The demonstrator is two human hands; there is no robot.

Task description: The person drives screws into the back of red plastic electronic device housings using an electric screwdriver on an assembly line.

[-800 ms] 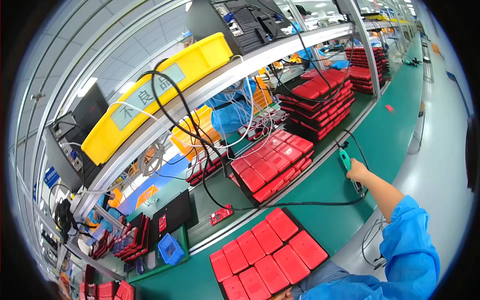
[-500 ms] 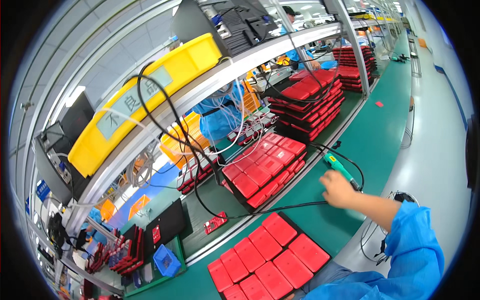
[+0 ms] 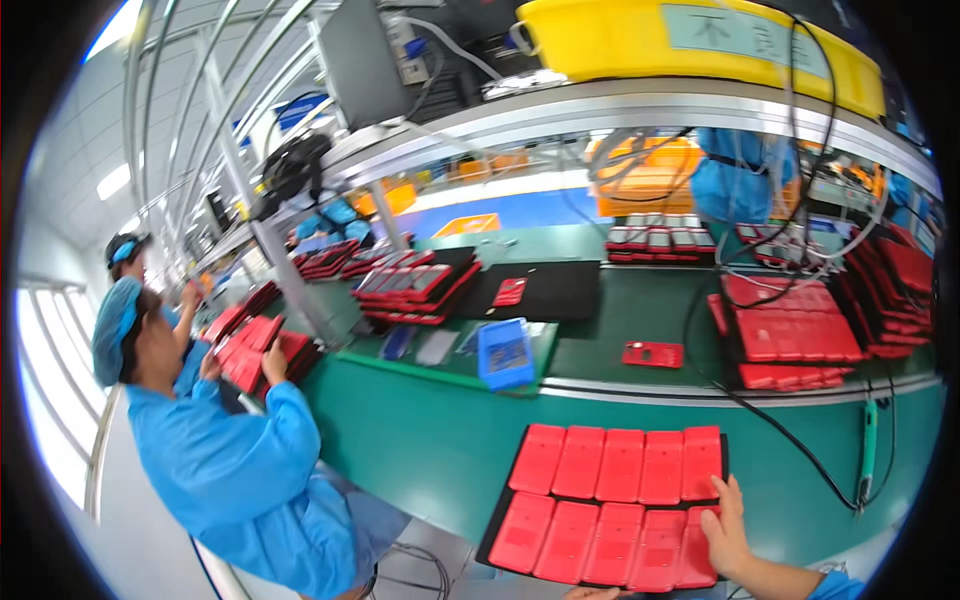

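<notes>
A black tray (image 3: 487, 545) lies before me at the near edge of the green bench, with two rows of red plastic shells (image 3: 661, 466) in it. At its right edge my right hand (image 3: 732, 530) is closed on the tray, thumb and fingers against the last shells. Only a sliver of my left hand (image 3: 594, 594) shows at the tray's near edge, in the bottom of the picture; it seems closed on that edge, its fingers mostly hidden. Off to the right, a green electric screwdriver (image 3: 868, 450) rests on the bench by its black cable, apart from both hands.
Stacked trays of red shells (image 3: 795, 325) stand at the back right. A blue parts bin (image 3: 505, 355) and a single red shell (image 3: 653, 354) sit behind the tray. Overhead runs a shelf with a yellow bin (image 3: 620, 45). To the left, a co-worker (image 3: 225, 470) handles red pieces.
The view has swung left, bringing the co-worker into sight. My right hand has moved from beside the screwdriver to the right edge of the tray.
</notes>
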